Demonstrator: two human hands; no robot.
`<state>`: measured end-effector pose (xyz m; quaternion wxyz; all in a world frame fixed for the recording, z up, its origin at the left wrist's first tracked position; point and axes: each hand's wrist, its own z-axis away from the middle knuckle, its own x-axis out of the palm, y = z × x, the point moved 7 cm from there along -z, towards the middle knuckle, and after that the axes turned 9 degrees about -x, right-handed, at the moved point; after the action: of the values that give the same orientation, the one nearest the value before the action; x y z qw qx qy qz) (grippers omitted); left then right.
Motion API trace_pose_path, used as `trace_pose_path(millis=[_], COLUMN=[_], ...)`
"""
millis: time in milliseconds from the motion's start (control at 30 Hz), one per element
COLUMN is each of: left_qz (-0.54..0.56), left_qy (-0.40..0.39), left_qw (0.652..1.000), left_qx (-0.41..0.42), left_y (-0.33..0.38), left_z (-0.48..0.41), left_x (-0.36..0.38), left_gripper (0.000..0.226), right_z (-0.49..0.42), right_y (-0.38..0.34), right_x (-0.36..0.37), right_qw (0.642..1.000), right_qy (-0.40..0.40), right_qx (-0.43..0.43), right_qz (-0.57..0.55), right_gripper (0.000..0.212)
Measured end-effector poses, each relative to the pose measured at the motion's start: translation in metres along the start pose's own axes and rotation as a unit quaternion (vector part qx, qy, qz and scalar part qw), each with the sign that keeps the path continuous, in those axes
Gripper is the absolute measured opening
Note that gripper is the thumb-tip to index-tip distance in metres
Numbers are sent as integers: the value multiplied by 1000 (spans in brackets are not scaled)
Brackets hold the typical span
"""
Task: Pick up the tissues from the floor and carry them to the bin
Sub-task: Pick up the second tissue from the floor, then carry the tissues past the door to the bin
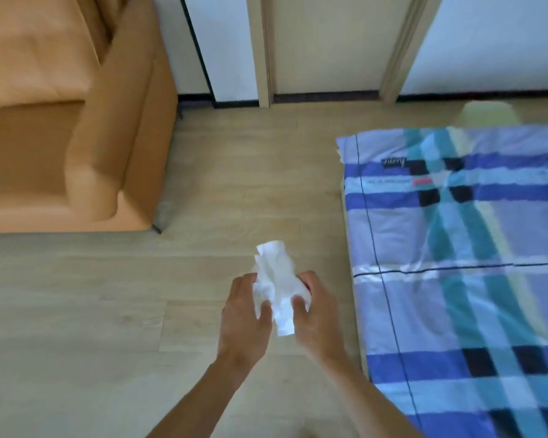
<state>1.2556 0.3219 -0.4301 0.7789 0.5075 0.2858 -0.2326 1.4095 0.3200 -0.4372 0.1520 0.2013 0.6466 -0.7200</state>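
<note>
A crumpled bunch of white tissues (277, 286) is held up above the pale wooden floor (108, 311), in the lower middle of the view. My left hand (244, 320) grips its left side and my right hand (317, 314) grips its right side, thumbs pressed into the paper. The top of the bunch sticks up past my fingers. No bin is in view.
An orange sofa (76, 137) fills the upper left, its corner leg near the middle. A blue plaid quilt on a low mattress (472, 263) covers the right side. White walls and a beige door frame (264, 58) stand at the far end.
</note>
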Motion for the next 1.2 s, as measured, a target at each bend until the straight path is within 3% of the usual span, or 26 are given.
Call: trace_pose_path(millis=[167,267,367,467,567,767,867,1100,1200], left_qz=[133,195,199,196,177,116,85,-8,-30], left_qy=[-3,-24,-19,-40,-55,-50,-59,-72,-90], left_qw=[991,980,979,975,973,974,975,976,972], left_qx=[10,14,45,92,139,186,197,205,216], left_y=[142,199,238,269,299,358,382,460,504], left_z=[-18,-52,-93,-141,-188,-295,-353,-489,-539], left_x=[-104,-141,-172,-203,-229,-234,-220,-193,-181], left_gripper=[36,31,30,30,31,34,30,31,32], right_z=[-58,-99,-142,-191,-238,-351,-416,-554,-597], right_y=[-156,-206,-243,-269,-284,-283,-259,-212,-199], right_x=[-77,-96,-95,-92,-93,-105,-113,-148,-166], right_qw=[1000,999,996,989,980,964,941,946,932], right_qy=[-7,-4,-20,-9,2,58,120,191,222], right_qx=[-4,10,7,12,31,34,82,183,215], right_qz=[-19,-51,-86,-149,-195,-259,-307,-187,-192], right_gripper=[28,17,22,49,64,62,57,56,57])
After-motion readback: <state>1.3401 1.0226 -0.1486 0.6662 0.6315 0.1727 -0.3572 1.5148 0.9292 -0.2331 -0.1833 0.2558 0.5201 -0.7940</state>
